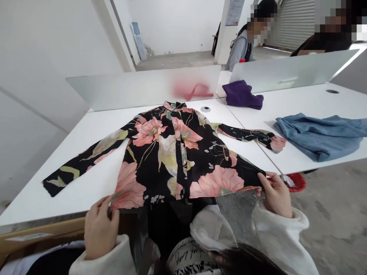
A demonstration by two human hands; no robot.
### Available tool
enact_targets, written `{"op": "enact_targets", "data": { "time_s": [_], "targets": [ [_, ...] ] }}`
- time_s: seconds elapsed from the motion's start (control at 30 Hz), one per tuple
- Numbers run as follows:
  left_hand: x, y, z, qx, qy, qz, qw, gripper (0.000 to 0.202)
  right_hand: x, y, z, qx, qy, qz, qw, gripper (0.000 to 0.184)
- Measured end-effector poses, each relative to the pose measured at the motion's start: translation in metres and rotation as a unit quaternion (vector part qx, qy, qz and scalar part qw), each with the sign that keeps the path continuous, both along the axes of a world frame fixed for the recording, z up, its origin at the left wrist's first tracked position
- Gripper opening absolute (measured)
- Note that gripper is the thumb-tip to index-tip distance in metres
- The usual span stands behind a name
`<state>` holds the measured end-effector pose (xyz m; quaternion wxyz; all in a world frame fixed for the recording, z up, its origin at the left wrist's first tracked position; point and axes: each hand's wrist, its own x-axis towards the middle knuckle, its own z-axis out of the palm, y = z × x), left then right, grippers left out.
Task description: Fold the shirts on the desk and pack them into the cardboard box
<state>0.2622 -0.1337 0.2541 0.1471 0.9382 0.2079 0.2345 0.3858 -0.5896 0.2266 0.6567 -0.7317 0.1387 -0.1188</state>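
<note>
A black shirt with large pink flowers lies spread front up on the white table, its collar at the far side and both sleeves stretched outward. Its hem reaches the near edge of the table. My left hand pinches the hem's left corner between thumb and fingers. At the opposite corner, my right hand grips the hem the same way, a little beyond the table's front edge. The buttoned placket runs down the middle of the shirt.
A purple folded cloth and a blue denim garment lie to the right. Frosted dividers stand along the back. A red basket is under the table, a cardboard box at lower left. Two people are beyond the dividers.
</note>
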Motion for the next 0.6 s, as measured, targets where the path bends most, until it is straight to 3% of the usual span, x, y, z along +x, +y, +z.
{"op": "enact_targets", "data": {
  "time_s": [0.1,0.17,0.23,0.3,0.43,0.53,0.6],
  "targets": [
    [0.013,-0.031,-0.001,-0.098,-0.017,-0.080,0.992,0.031,0.000,0.007,-0.005,-0.026,0.032,0.023,0.999,0.055],
    [0.029,-0.061,-0.005,-0.198,0.025,-0.166,0.966,0.030,0.000,0.014,-0.005,-0.040,0.035,0.051,0.997,0.052],
    [0.047,-0.094,-0.009,-0.225,0.091,-0.240,0.940,0.031,-0.001,0.021,-0.002,-0.056,0.005,0.061,0.997,0.047],
    [0.065,-0.125,-0.012,-0.149,0.149,-0.257,0.943,0.036,-0.001,0.026,0.002,-0.079,-0.042,0.041,0.995,0.047],
    [0.084,-0.165,-0.015,0.007,0.216,-0.226,0.950,0.046,-0.001,0.029,0.003,-0.087,-0.099,-0.021,0.991,0.047],
    [0.086,-0.175,-0.017,0.018,0.224,-0.242,0.944,0.040,-0.002,0.027,-0.005,-0.050,-0.105,-0.045,0.992,0.043],
    [0.085,-0.175,-0.020,-0.005,0.216,-0.255,0.942,0.037,-0.005,0.024,-0.010,-0.003,-0.090,-0.008,0.996,0.038]
  ]
}}
